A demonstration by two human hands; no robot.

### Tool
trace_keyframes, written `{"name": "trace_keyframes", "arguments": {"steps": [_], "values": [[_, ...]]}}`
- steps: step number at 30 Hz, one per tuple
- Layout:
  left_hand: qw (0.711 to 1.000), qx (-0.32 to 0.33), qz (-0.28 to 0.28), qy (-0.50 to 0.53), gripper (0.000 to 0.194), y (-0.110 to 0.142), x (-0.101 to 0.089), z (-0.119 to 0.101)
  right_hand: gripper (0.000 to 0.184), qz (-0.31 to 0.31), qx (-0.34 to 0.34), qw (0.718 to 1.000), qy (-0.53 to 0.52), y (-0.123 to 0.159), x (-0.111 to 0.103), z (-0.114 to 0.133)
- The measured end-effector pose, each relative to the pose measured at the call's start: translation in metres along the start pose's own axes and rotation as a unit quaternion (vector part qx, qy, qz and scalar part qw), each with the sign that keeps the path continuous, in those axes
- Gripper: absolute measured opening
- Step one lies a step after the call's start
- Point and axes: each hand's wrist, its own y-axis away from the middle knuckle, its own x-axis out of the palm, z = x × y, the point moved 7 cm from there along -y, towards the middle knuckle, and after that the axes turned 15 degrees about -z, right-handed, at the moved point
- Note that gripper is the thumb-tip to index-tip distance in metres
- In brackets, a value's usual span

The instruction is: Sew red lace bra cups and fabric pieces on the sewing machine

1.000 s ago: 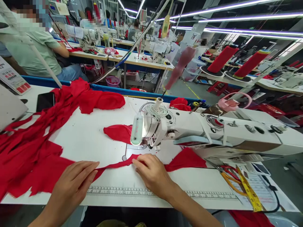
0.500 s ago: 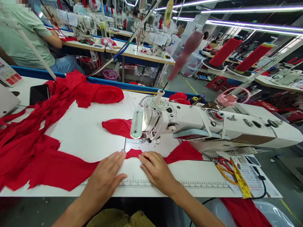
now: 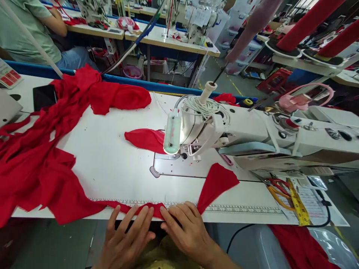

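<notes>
A narrow stretch of red fabric [image 3: 153, 210] lies along the table's front edge, over the printed ruler. My left hand [image 3: 127, 233] rests on it with fingers spread and fingertips on the cloth. Close beside it, my right hand [image 3: 187, 228] has its fingers together, bent over the strip; what lies beneath them is hidden. From under the right hand a wider red flap [image 3: 217, 185] fans out to the right. Beyond the hands stands a white sewing machine [image 3: 241, 127], its needle area partly hidden by a pale green guard [image 3: 172, 132]. Another red piece [image 3: 146, 140] lies left of the needle area.
A large heap of red fabric [image 3: 64, 149] covers the table's left side, beside a black phone [image 3: 45, 98]. Orange-handled scissors [image 3: 280, 198] and a yellow tape measure [image 3: 298, 203] lie at the right. A co-worker [image 3: 30, 37] sits at the far left.
Both hands have drawn the red strip from near the needle area toward me, to the table edge. My left fingers have spread apart. The camera view has tilted down.
</notes>
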Motion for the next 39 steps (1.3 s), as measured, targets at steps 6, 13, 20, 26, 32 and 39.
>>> {"name": "trace_keyframes", "arguments": {"steps": [6, 13, 20, 26, 32, 39], "values": [[1.0, -0.007, 0.016, 0.007, 0.031, -0.0013, 0.0054, -0.0052, 0.024, 0.005, 0.013, 1.0, 0.004, 0.0052, -0.0016, -0.0052], [1.0, 0.009, 0.021, 0.0, 0.031, 0.0044, 0.008, -0.0105, 0.024, 0.007, 0.019, 1.0, 0.005, 0.0061, -0.0019, -0.0068], [1.0, -0.004, 0.016, 0.007, 0.029, 0.0029, 0.009, -0.0094, 0.024, 0.01, 0.024, 1.0, 0.005, 0.0065, -0.0016, -0.0074], [1.0, 0.003, 0.015, 0.003, 0.028, -0.0005, 0.0089, -0.0094, 0.025, 0.012, 0.028, 1.0, 0.008, 0.0056, -0.0028, -0.0074], [1.0, 0.011, 0.019, -0.016, 0.026, 0.0044, 0.0096, -0.0093, 0.026, 0.021, 0.027, 0.999, 0.013, 0.007, -0.0016, -0.0075], [1.0, 0.008, 0.022, -0.011, 0.031, 0.0052, 0.0095, -0.0089, 0.025, 0.008, 0.029, 1.0, 0.004, 0.005, -0.0021, -0.0081]]}}
